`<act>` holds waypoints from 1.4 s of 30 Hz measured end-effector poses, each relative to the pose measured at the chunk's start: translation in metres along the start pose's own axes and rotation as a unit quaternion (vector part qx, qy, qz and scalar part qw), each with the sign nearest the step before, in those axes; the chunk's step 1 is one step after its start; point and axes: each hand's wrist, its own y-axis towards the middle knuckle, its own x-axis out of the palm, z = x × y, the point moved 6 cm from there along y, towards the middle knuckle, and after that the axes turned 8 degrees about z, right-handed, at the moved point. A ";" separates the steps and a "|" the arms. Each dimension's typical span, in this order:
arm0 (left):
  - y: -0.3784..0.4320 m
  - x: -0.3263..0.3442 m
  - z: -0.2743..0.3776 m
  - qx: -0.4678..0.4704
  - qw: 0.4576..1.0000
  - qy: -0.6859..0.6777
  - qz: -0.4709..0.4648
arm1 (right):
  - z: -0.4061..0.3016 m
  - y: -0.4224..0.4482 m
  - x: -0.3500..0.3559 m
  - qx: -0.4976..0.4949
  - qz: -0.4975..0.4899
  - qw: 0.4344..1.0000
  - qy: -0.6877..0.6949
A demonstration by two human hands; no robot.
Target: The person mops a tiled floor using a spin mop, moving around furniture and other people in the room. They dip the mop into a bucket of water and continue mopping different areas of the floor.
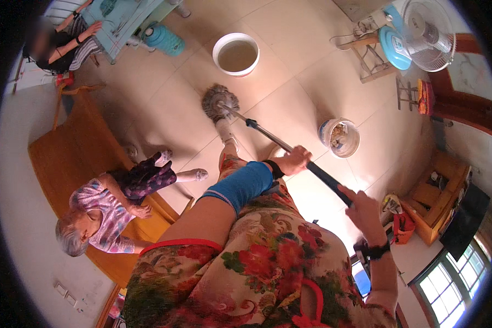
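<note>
Across the middle of the view slants a string mop with a metal and black handle (276,140). My left hand (296,160) wraps around the handle below its black grip; that arm wears a blue sleeve (242,184). Higher up, my right hand (365,209) is closed on the end of the black grip. The grey mop head (220,102) lies on the tiled floor, just ahead of my white shoe (226,130). Beyond it stands a white bucket (236,54) holding murky liquid.
A smaller bucket (339,138) with lumpy contents stands to the right. On the left, one person sits on a wooden bench (82,131), feet on the floor; another sits by a table (119,24) near a turquoise flask (164,39). A fan (428,35) and stools occupy the far right.
</note>
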 end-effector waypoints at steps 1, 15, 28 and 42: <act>0.007 0.021 0.013 0.030 0.999 -0.024 0.014 | 0.019 -0.022 0.009 0.010 0.007 1.000 0.004; 0.083 0.079 0.091 0.187 0.958 0.062 -0.208 | 0.066 -0.128 0.072 0.338 0.070 0.829 0.440; 0.130 -0.152 -0.080 -0.104 0.966 0.177 0.157 | 0.008 0.212 0.004 0.037 0.130 0.924 0.359; 0.102 -0.059 -0.055 -0.004 0.981 0.170 0.099 | 0.067 0.127 0.063 0.104 0.108 0.944 0.295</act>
